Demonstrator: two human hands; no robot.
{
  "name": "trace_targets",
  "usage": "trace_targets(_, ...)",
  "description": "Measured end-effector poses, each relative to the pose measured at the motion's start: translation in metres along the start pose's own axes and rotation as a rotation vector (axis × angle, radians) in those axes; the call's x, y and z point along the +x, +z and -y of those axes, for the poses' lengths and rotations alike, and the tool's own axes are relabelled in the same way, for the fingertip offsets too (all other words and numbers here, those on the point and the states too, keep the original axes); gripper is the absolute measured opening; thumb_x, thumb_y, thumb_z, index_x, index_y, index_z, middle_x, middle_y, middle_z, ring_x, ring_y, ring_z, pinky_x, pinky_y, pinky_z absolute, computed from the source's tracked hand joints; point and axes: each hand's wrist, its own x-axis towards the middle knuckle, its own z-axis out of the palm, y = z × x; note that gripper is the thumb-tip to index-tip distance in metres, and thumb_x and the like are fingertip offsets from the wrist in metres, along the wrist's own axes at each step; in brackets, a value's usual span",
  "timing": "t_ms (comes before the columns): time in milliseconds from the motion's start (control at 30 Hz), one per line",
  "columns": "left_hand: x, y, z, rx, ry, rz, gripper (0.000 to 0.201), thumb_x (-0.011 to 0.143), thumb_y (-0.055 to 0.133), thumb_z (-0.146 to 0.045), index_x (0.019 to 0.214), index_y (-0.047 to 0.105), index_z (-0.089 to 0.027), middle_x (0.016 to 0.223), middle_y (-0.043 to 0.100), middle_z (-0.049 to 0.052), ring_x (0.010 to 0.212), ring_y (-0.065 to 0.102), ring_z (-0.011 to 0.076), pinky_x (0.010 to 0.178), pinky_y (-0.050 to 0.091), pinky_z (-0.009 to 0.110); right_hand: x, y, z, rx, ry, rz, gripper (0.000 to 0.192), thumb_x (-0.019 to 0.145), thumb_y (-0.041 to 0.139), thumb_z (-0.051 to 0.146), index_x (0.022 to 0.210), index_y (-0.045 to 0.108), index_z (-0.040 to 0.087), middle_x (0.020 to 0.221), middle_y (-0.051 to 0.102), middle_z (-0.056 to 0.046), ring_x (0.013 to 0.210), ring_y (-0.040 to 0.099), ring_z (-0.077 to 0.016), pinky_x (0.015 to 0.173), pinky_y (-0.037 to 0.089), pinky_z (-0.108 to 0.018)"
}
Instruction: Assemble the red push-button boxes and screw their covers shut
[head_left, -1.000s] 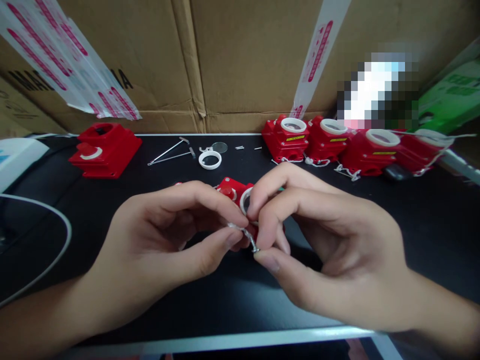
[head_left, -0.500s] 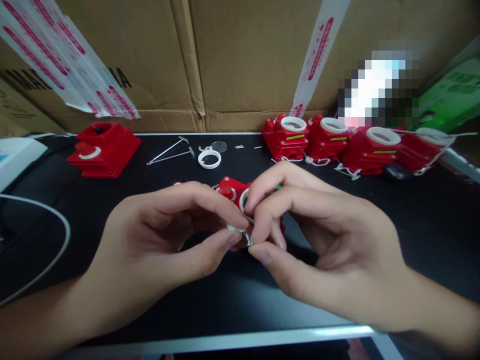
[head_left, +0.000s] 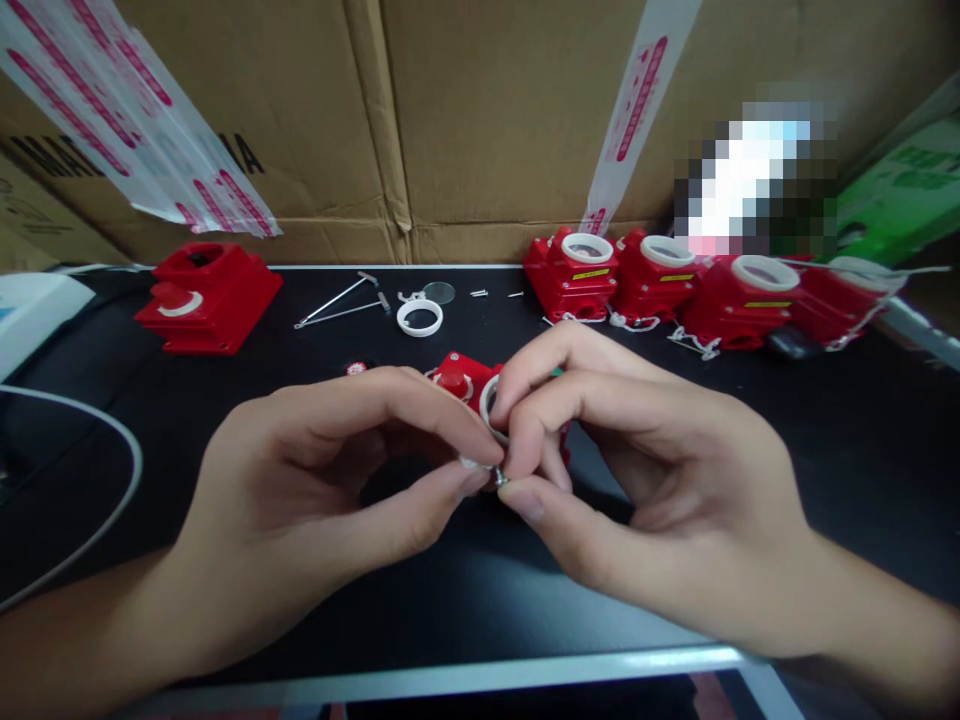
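Near the middle of the view, my left hand [head_left: 330, 470] pinches the end of a thin white cord [head_left: 474, 463] between thumb and forefinger. Opposite it, my right hand [head_left: 660, 470] holds a small silver metal piece [head_left: 500, 479], screw-like in shape, with thumb and fingertips. Cord and metal piece meet between the fingertips; whether they are joined I cannot tell. Behind my hands stands a red housing [head_left: 466, 370] with a red knob and a white ring [head_left: 487, 400], mostly hidden by my right fingers.
At the back left sits another red housing [head_left: 240, 300]. Two T-handled metal tools [head_left: 337, 312], a white ring [head_left: 420, 319], a clear disc [head_left: 439, 292] and small screws [head_left: 478, 293] lie behind. Several red housings [head_left: 577, 285] line the back right. A cardboard box [head_left: 480, 120] walls the rear.
The silver piece has turned and shows shorter between my fingertips. My left fingertips have moved slightly right, closer to the right ones. The things on the table stay put.
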Motion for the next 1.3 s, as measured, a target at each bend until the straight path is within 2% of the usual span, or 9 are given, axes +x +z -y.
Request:
trace_targets(133,0.000,0.000,-0.002,0.036,0.027,0.014,0.021,0.095,0.081,-0.005,0.097,0.081,-0.025,0.094,0.085,-0.008,0.086,0.078,0.0082,0.088,0.066,0.015,-0.001,-0.001,0.002,-0.009,-0.005,0.017,0.009,0.090,0.084,0.009,0.090,0.078,0.014,0.110,0.070,-0.008,0.078,0.063,-0.0115,0.062,0.057,-0.027)
trace_targets(300,0.001,-0.002,-0.003,0.140,0.093,0.043,0.016,0.098,0.080,-0.007,0.099,0.080,-0.023,0.097,0.083,-0.007,0.092,0.076,0.0068,0.092,0.062,0.013,-0.003,-0.002,0.004,-0.042,-0.020,-0.010,0.009,0.090,0.084,0.010,0.088,0.077,0.015,0.106,0.070,-0.008,0.090,0.068,-0.0166,0.066,0.059,-0.028)
trace_targets(533,0.001,-0.005,-0.006,0.230,0.151,0.051,0.015,0.099,0.081,-0.009,0.103,0.081,-0.023,0.102,0.084,-0.008,0.096,0.077,0.0056,0.105,0.059,0.013,-0.003,-0.001,0.002,-0.056,-0.032,-0.023,0.008,0.091,0.083,0.009,0.089,0.077,0.014,0.108,0.070,-0.007,0.079,0.066,-0.0118,0.062,0.058,-0.026)
trace_targets(700,-0.001,-0.005,-0.005,0.130,0.104,0.055,0.026,0.092,0.090,-0.011,0.112,0.085,-0.027,0.114,0.087,-0.006,0.109,0.079,0.0093,0.103,0.063,0.011,-0.003,-0.001,-0.001,-0.119,-0.091,-0.093,0.008,0.092,0.081,0.007,0.091,0.077,0.014,0.107,0.070,-0.007,0.079,0.069,-0.0124,0.058,0.058,-0.025)
trace_targets(800,-0.002,-0.003,-0.003,0.028,0.055,0.032,0.035,0.090,0.090,-0.007,0.116,0.086,-0.029,0.112,0.088,-0.006,0.107,0.081,0.0115,0.103,0.066,0.015,-0.004,-0.001,0.000,-0.205,-0.171,-0.120,0.010,0.094,0.078,0.006,0.094,0.077,0.016,0.109,0.069,-0.007,0.073,0.067,-0.0097,0.054,0.058,-0.023)
trace_targets(900,-0.002,-0.002,-0.003,-0.027,0.034,0.010,0.036,0.089,0.086,-0.002,0.112,0.087,-0.030,0.108,0.088,-0.007,0.102,0.083,0.0118,0.101,0.069,0.018,-0.005,-0.002,0.002,-0.354,-0.241,-0.146,0.013,0.097,0.078,0.007,0.097,0.077,0.021,0.110,0.071,-0.006,0.077,0.070,-0.0117,0.060,0.063,-0.023)
trace_targets(1033,0.000,-0.003,-0.003,0.009,0.051,0.035,0.028,0.092,0.084,-0.003,0.103,0.089,-0.028,0.106,0.089,-0.007,0.100,0.083,0.0112,0.104,0.068,0.018,-0.007,-0.003,0.006,-0.538,-0.307,-0.153,0.009,0.102,0.079,0.017,0.098,0.077,0.025,0.109,0.074,-0.005,0.081,0.073,-0.0140,0.066,0.066,-0.025)
trace_targets(1200,0.001,-0.004,0.000,0.014,0.057,0.053,0.023,0.092,0.086,-0.005,0.099,0.089,-0.028,0.105,0.089,-0.006,0.096,0.083,0.0115,0.101,0.069,0.018,-0.011,0.000,0.008,-0.673,-0.290,-0.176,0.004,0.106,0.078,0.026,0.103,0.077,0.027,0.111,0.076,-0.003,0.091,0.076,-0.0132,0.078,0.067,-0.024)
trace_targets(1300,0.000,-0.001,0.000,-0.013,0.039,0.022,0.023,0.091,0.087,-0.005,0.097,0.088,-0.027,0.103,0.089,-0.005,0.094,0.084,0.0129,0.100,0.070,0.021,-0.012,-0.002,0.008,-0.699,-0.294,-0.173,0.003,0.107,0.077,0.028,0.104,0.077,0.028,0.111,0.077,-0.003,0.092,0.077,-0.0140,0.079,0.067,-0.024)
